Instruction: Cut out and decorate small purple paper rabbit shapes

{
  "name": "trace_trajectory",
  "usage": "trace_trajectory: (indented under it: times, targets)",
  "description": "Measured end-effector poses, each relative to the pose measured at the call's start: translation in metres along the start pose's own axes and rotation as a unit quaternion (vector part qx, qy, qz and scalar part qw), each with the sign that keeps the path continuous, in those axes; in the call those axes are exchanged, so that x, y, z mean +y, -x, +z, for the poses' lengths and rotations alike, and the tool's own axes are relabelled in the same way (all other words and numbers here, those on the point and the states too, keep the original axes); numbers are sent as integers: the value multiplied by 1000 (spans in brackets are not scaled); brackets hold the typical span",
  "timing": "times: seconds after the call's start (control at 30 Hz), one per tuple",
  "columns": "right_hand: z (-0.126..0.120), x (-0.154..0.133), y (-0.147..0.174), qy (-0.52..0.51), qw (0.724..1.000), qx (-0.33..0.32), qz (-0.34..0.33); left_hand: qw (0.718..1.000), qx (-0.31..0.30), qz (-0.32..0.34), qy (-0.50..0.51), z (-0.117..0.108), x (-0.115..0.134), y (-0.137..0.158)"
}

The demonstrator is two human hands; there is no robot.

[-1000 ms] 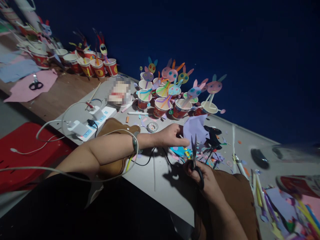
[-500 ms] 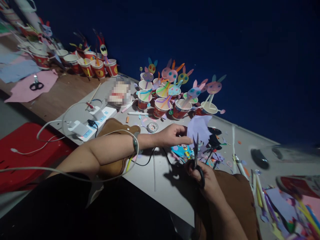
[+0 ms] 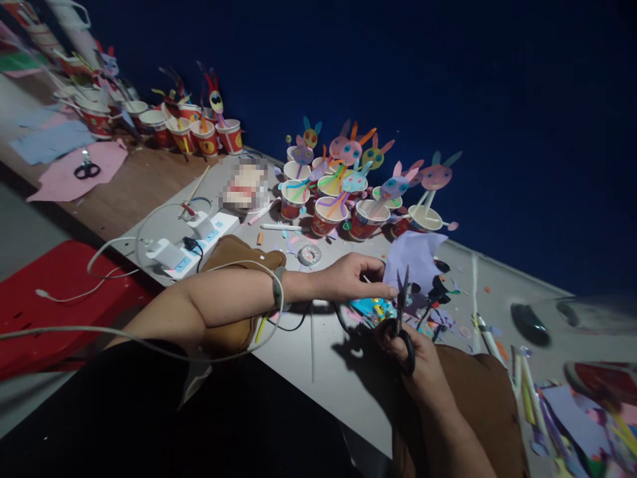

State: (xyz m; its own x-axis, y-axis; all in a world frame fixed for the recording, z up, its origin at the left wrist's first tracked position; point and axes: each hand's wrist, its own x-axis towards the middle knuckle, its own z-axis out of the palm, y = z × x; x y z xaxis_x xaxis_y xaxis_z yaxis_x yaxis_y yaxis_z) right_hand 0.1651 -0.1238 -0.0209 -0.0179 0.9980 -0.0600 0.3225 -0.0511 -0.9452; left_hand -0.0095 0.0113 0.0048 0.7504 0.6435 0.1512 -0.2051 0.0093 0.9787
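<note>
My left hand (image 3: 355,275) pinches the lower left edge of a sheet of light purple paper (image 3: 412,259) with a jagged, cut outline. Below the sheet, my right hand (image 3: 415,355) is closed round the black handles of a pair of scissors (image 3: 402,299). The blades point upward, slightly parted, and overlap the paper's lower edge in view; whether they touch it I cannot tell. Under both hands lies a heap of colourful paper scraps (image 3: 371,309). A round roll of tape (image 3: 309,255) rests on the table behind my left wrist.
Paper cups (image 3: 330,216) with rabbit-faced spoon figures stand along the blue wall. A power strip (image 3: 202,245) with chargers sits at left, its white cable looping over my left forearm. A second pair of scissors (image 3: 87,170) lies on pink paper (image 3: 54,184). Coloured paper (image 3: 574,418) is at right.
The whole scene has shifted slightly to the right in view. The purple paper has turned a little and shows more of its jagged right edge. Both hands keep their hold.
</note>
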Motion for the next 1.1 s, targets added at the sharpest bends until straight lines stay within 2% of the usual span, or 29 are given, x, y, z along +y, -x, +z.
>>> trace_trajectory:
  times: [0.2,0.7,1.1]
  targets:
    - [0,2,1,9,1000,-6,4,1000,3,19,-12,0,-1,-1]
    - [4,-9,-3,7,1000,-18,-4,1000,9,-16,0,5,8,1]
    - [1,-1,-1,-2,1000,-13,5,1000,6,-19,-1,4,5,1]
